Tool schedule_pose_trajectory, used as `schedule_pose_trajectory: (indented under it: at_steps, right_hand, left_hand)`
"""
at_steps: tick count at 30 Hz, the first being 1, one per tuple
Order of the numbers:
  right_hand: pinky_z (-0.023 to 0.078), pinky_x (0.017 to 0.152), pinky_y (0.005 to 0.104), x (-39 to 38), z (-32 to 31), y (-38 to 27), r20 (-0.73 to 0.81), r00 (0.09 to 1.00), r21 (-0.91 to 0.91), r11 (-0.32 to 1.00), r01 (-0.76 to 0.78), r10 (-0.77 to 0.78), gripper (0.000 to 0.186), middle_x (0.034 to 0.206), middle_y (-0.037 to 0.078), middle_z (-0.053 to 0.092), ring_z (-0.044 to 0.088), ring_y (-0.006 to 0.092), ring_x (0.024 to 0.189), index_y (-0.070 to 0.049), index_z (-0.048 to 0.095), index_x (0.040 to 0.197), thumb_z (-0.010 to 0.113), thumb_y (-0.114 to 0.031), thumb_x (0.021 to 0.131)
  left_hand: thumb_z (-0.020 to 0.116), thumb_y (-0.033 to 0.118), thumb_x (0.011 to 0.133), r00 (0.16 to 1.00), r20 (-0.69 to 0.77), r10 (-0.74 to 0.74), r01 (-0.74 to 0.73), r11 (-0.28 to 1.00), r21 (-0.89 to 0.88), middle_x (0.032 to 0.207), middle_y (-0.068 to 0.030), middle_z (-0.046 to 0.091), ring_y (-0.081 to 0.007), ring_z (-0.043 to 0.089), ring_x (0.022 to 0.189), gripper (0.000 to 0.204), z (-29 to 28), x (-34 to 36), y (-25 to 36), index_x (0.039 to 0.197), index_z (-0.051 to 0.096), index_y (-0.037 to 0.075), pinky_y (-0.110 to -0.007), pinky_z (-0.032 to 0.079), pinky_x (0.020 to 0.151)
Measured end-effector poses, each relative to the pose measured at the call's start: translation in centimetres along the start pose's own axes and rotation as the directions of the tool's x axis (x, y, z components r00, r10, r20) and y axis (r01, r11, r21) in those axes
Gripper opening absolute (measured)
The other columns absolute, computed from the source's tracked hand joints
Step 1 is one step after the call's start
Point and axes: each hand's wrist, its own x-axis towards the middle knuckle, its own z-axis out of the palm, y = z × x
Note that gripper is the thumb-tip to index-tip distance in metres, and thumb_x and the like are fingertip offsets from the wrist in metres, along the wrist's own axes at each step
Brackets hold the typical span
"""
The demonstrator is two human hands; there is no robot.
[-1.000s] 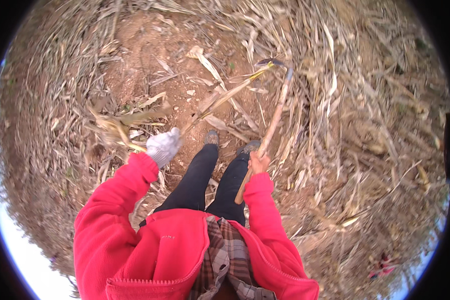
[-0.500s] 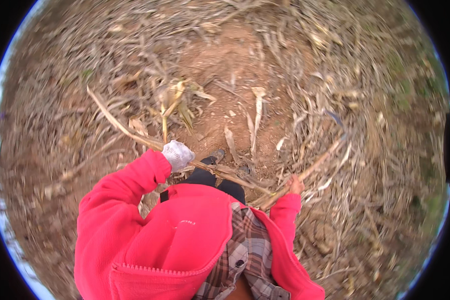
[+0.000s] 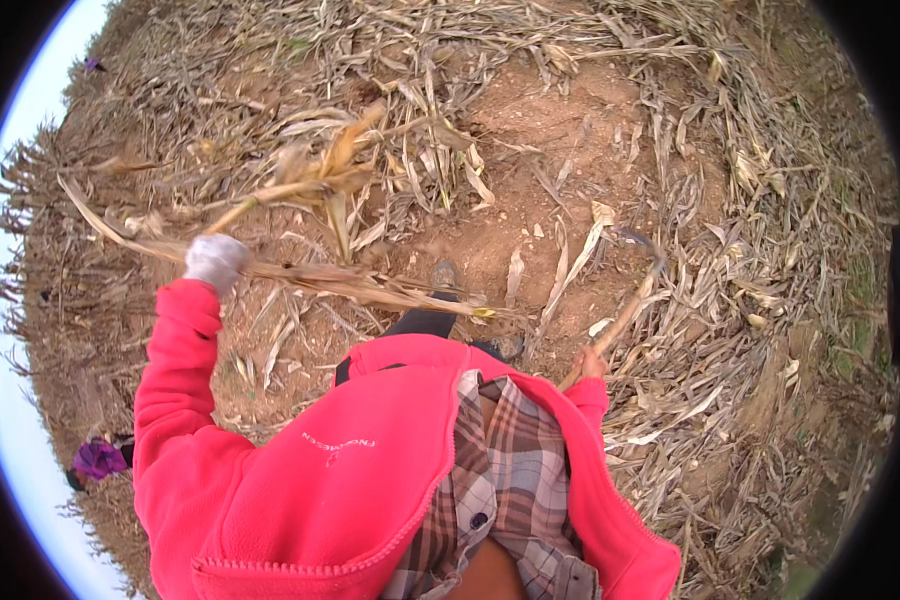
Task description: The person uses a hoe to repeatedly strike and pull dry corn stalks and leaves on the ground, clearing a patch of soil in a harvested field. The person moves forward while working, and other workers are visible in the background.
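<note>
Some dry stalks (image 3: 355, 288) fill curled left fingers (image 3: 217, 262), right fingers (image 3: 592, 364) wrap a sickle (image 3: 622, 322), leaf litter (image 3: 755, 295) flanks bare soil (image 3: 550, 115)

Free passage runs over reddish soil (image 3: 535, 112) between dry corn stalks (image 3: 360, 288), barring the left, and a sickle (image 3: 623, 322), obstructing the right.

Glove on left fingers (image 3: 228, 264): white | stalks (image 3: 340, 285) in them: tan | tool handle (image 3: 627, 319) in right fingers (image 3: 591, 362): light brown | jacket (image 3: 290, 500): pinkish-red | shirt (image 3: 526, 455): brown-grey plaid | soil (image 3: 545, 115) beyond fingers: reddish-brown
</note>
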Motion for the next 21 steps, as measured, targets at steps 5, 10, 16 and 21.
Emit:
schedule_pose_trajectory:
  at_steps: [5,10,16,21]
  right_hand:
    - [0.039,0.037,0.0287,1.2,4.9,-2.9,0.108,0.994,-0.042,0.999,0.034,-0.030,0.017,0.056,0.004,0.049,0.047,0.0141,0.041,-0.003,0.050,0.078,0.066,-0.007,0.074]
    - [0.037,0.038,0.0268,0.4,9.4,-4.3,0.223,0.973,-0.136,0.986,0.095,-0.064,0.016,0.056,0.002,0.049,0.047,0.0128,0.042,-0.003,0.050,0.077,0.066,-0.007,0.075]
    - [0.036,0.038,0.0265,-1.0,12.4,-3.9,0.299,0.954,-0.182,0.981,0.068,-0.011,0.011,0.056,0.002,0.049,0.046,0.0118,0.042,-0.003,0.052,0.076,0.062,-0.003,0.077]
    - [0.037,0.038,0.0276,-1.1,12.2,-3.1,0.292,0.956,-0.196,0.980,0.043,0.016,0.012,0.058,0.003,0.050,0.047,0.0134,0.043,-0.003,0.051,0.076,0.063,-0.004,0.077]
  left_hand:
    - [0.057,0.013,0.082,0.935,-0.002,-0.354,0.353,0.934,-0.053,0.080,-0.0090,0.068,-0.0261,0.068,0.077,0.011,4.4,-6.0,-9.7,0.081,0.068,0.013,-0.039,0.054,0.064]
    - [0.046,0.015,0.089,0.795,-0.064,-0.604,0.600,0.797,-0.066,0.079,-0.0114,0.066,-0.0298,0.066,0.076,0.020,9.8,-13.4,-13.8,0.103,0.061,0.015,-0.041,0.053,0.064]
    - [0.054,0.012,0.086,0.841,-0.144,-0.521,0.485,0.846,-0.223,0.081,-0.0089,0.064,-0.0285,0.064,0.076,0.023,7.1,-12.5,-10.4,0.109,0.055,0.015,-0.041,0.051,0.062]
    - [0.054,0.021,0.089,0.976,-0.068,-0.208,0.179,0.936,-0.302,0.071,-0.0043,0.060,-0.0209,0.063,0.066,0.012,1.9,-3.4,-3.0,0.098,0.052,0.014,-0.036,0.051,0.059]
